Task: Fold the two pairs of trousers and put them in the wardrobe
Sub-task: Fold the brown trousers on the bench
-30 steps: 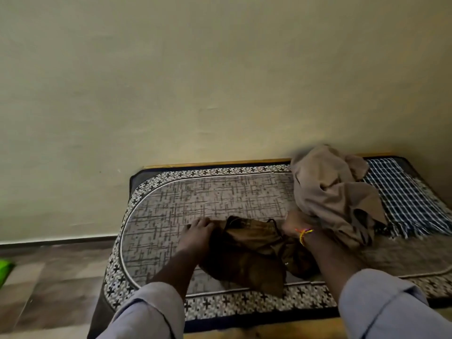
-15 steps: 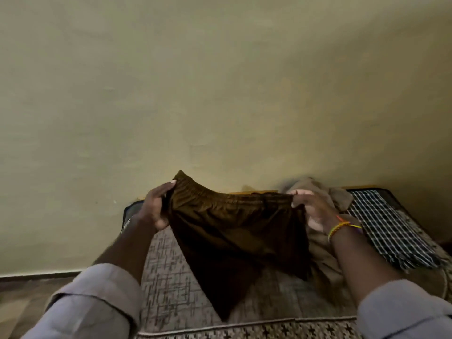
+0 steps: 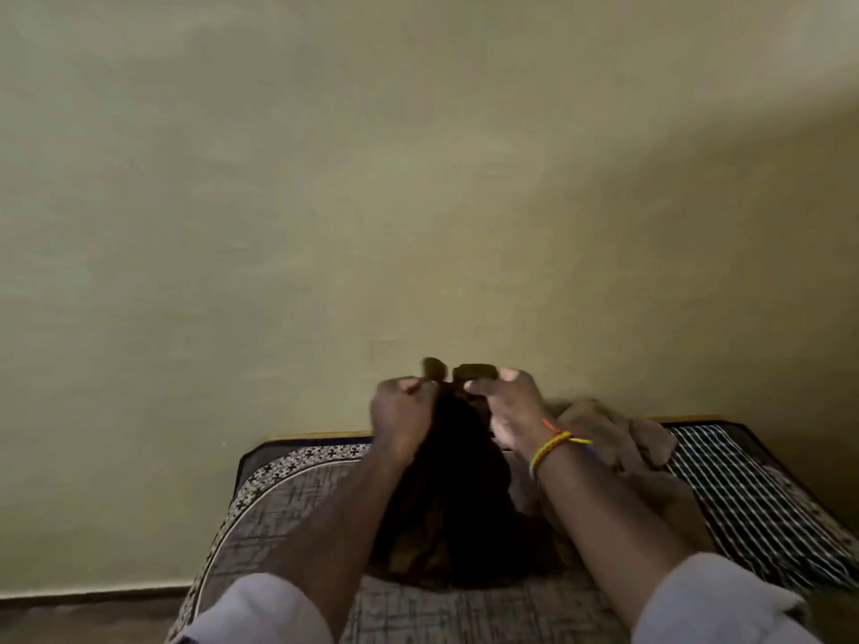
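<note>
Currently held: dark brown trousers (image 3: 446, 495), raised above the mattress (image 3: 297, 508), waistband ends brought together, probably to halve them lengthwise.
Left hand (image 3: 402, 418): clenched on one waistband end.
Right hand (image 3: 509, 406): pinching the other end, almost touching the left.
Second pair: tan trousers (image 3: 604, 439), crumpled beside the checked cloth (image 3: 743, 495).
Hidden: trouser legs behind forearms; wardrobe out of view.

Left half of the bed (image 3: 297, 499) is bare, so there's plenty of room to reach in there. The right side is crowded: a tan trousers heap (image 3: 618, 439) sits beside a checked cloth (image 3: 743, 495), and the wall (image 3: 418, 178) blocks the back.
</note>
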